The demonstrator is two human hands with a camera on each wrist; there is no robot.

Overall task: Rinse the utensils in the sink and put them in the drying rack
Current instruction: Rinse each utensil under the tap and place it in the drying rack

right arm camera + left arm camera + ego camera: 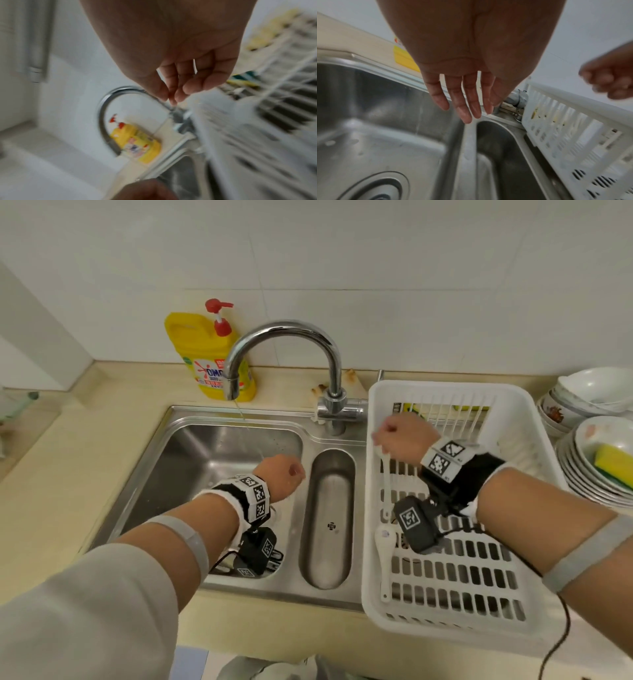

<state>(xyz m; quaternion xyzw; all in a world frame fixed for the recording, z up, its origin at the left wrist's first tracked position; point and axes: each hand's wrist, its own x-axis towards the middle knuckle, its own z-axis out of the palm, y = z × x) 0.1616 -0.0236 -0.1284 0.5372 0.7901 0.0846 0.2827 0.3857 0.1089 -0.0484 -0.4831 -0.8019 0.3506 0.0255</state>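
Rack [513,623]: we count two white spoons [384,556] inside.
Left hand [281,478]: fingers straight, empty, over sink [219,440].
Right hand [404,440]: fingers loosely curled, apparently empty.
Tap [284,337]: running.

Both wrists had white bands [442,461] covered in black-and-white square tags, each with a little black tagged camera box [412,522] hanging at 6 o'clock. Grey forearm straps [186,534], a pale rolled-up left sleeve [85,604], and a black cable [561,631] off the right arm.
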